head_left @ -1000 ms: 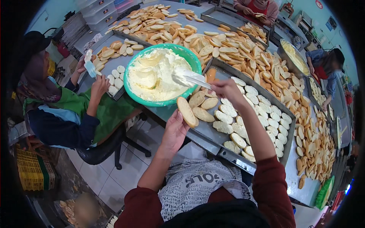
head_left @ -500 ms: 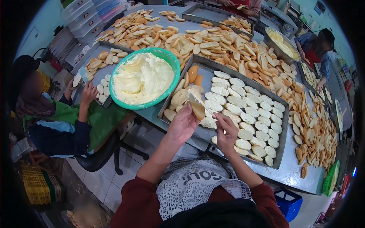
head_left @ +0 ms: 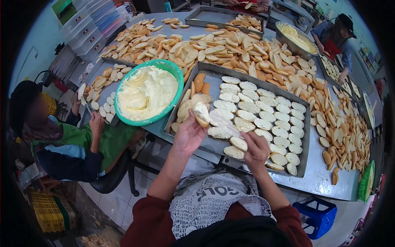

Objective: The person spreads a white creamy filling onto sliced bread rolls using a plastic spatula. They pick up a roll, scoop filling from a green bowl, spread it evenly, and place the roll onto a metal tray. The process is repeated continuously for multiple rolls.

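My left hand [head_left: 188, 136] is closed around an oval bread slice [head_left: 201, 120], held tilted above the left part of a metal tray; pale cream lies on its upper face. In my right hand [head_left: 257, 150] is a spatula [head_left: 227, 126] with a thin, translucent-looking blade, its tip close to the slice. Rows of cream-coated slices [head_left: 249, 117] fill most of the tray [head_left: 305, 162]. Plain bread pieces [head_left: 200, 99] are heaped at the tray's left end. To the left stands a green basin [head_left: 180, 78] holding pale cream [head_left: 144, 96].
Loose bread slices [head_left: 230, 45] are piled across the table behind and right of the tray. A co-worker [head_left: 78, 140] sits at the left, spreading over another tray. Others work at the far side near a metal bowl [head_left: 296, 38]. A blue stool [head_left: 319, 218] stands at lower right.
The spatula has swung flatter, and my right hand has shifted right and down. My left hand has tilted the slice, showing more cream. The whole view has shifted slightly.
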Motion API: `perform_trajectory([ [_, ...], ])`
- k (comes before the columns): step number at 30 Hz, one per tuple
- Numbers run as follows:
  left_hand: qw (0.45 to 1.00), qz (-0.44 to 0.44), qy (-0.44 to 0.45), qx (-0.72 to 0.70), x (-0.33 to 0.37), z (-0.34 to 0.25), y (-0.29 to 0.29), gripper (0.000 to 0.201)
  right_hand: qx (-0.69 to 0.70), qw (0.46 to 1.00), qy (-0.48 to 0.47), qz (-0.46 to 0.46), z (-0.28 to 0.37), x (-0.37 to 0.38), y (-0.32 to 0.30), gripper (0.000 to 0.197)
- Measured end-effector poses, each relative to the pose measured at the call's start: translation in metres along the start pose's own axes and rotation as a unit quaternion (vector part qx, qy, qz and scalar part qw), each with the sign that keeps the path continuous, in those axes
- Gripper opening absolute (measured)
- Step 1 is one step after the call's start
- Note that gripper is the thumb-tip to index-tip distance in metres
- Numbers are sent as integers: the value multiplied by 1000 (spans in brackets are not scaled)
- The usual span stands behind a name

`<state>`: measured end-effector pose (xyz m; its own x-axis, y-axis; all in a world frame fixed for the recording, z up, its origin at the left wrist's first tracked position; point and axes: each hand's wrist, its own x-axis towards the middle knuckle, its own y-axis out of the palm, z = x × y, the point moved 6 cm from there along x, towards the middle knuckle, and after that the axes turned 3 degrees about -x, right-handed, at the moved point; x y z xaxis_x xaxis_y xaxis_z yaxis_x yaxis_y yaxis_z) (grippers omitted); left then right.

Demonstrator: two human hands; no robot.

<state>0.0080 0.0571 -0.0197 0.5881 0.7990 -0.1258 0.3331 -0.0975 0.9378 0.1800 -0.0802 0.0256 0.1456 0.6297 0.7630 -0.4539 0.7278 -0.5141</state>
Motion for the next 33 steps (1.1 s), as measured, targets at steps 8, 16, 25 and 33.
perform_trajectory([
  [8,996,14,31,77,2,5,10,41,-46,999,-17,13,23,20,-29,61],
  [16,999,2,3,45,0,6,10,40,-64,997,-43,10,21,-1,-37,61],
  [25,995,34,-84,29,-9,37,15,49,-108,992,-57,-36,7,13,3,60],
  [33,986,105,-80,99,-12,26,10,54,-61,993,84,-61,-19,17,5,60],
])
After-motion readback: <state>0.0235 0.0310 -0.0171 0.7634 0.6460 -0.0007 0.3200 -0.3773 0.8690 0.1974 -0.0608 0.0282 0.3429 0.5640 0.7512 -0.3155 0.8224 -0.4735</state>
